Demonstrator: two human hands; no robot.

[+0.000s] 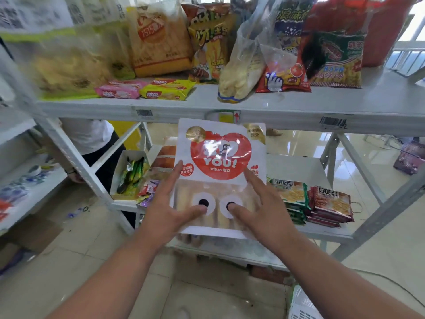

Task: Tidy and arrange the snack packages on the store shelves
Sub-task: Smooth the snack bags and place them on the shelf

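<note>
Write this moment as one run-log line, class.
hands: left hand and right hand touch white heart-printed snack bag | bag: upright, before lower white metal shelf | placement: unfinished

glossy plastic bag (pixel 220 157) with clear window, white-painted metal shelf (pixel 253 109), shiny crinkled wrappers (pixel 166 89), polished floor tiles (pixel 391 256)
</note>
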